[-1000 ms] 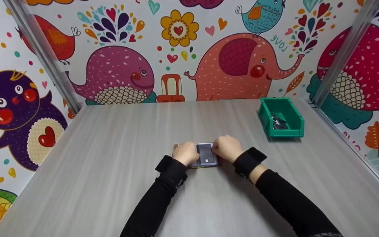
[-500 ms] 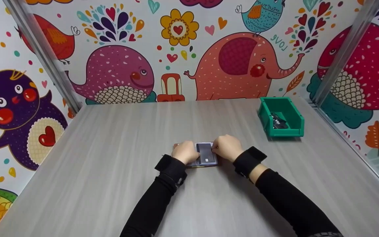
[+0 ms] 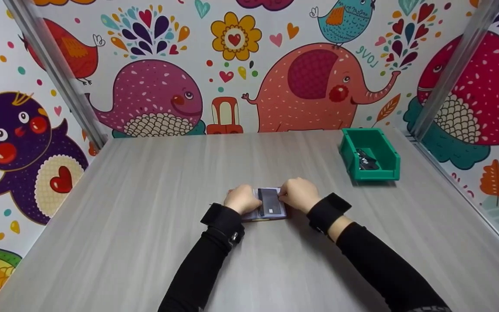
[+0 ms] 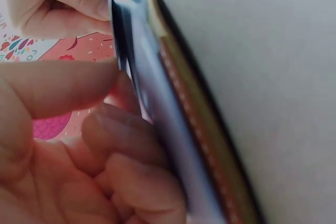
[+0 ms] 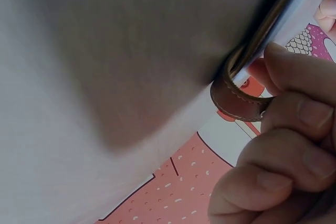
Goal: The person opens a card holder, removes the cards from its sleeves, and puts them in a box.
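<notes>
Covering both forearms, black sleeves [image 3: 195,271] lead up to black wrist straps [image 3: 223,222], presumably there to carry the wrist cameras. Beyond the straps, both hands sit close together, knuckles up, on either side of a small open card holder [image 3: 253,216] with clear pocket pages and a brown stitched edge.

Left hand [image 3: 241,199]: thumb and forefinger pinch at the left edge of a dark card [image 3: 270,199]; other fingers curl in against the holder. Cannot tell whether the pinch is on the card itself or on the clear page around it. Right hand [image 3: 299,195]: thumb and forefinger pinch the holder's right side, remaining fingers folded; brown strap tab [image 5: 233,102] loops out just beside these fingertips. Gripping opposite sides probably steadies the light holder and stops the floppy pages from lifting.

Dark card lies between the two hands, long side pointing away from the person, pale chip [image 3: 270,210] at the near end. Holder is on or just above the table [image 3: 154,186], likely put centrally so both hands reach it equally.

Past the right hand and off to its right, well apart, a green bin [image 3: 377,175] holds some black items [image 3: 367,161], too small to identify; placed there, it leaves elbow room. Farthest out, beyond both hands: printed cartoon wall [image 3: 228,76] and metal posts [image 3: 61,73].
</notes>
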Demonstrator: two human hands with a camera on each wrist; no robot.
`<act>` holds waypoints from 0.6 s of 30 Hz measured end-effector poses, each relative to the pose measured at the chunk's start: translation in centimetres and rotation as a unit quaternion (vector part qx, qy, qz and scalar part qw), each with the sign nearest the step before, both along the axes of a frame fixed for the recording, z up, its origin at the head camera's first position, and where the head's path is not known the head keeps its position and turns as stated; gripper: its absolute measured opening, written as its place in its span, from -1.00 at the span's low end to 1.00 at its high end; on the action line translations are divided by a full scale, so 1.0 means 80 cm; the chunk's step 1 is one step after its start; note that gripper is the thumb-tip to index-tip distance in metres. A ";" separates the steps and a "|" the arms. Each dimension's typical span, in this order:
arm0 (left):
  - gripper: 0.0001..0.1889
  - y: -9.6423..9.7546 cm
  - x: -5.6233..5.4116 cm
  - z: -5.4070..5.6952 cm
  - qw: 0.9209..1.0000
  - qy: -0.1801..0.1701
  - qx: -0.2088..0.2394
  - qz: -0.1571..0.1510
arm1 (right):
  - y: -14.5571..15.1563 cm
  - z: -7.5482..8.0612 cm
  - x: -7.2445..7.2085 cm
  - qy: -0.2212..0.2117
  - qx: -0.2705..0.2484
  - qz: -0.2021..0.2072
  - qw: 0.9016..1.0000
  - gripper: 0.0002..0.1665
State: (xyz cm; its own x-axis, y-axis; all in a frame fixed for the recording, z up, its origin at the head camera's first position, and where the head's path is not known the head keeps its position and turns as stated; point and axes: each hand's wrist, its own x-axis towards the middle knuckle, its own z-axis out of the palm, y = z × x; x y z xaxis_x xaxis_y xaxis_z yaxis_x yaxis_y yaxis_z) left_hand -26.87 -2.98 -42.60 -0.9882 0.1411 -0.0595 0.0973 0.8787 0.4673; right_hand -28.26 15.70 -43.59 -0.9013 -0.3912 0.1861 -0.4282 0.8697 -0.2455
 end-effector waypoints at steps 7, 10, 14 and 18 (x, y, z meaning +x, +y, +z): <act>-0.80 -0.012 0.000 0.003 0.999 -0.024 0.025 0.009 | -0.001 0.001 0.001 0.001 -0.001 -0.003 1.000 -0.95; -0.84 -0.019 -0.001 0.003 0.999 -0.032 0.035 0.005 | -0.001 0.001 0.001 0.000 -0.004 -0.005 1.000 -0.95; -0.84 -0.030 -0.002 0.003 0.997 -0.048 0.057 0.010 | -0.001 0.001 0.002 0.002 -0.003 -0.006 1.000 -0.96; -0.82 -0.041 -0.001 0.002 0.994 -0.054 0.090 0.017 | -0.002 0.000 0.001 0.004 0.001 -0.007 1.000 -0.96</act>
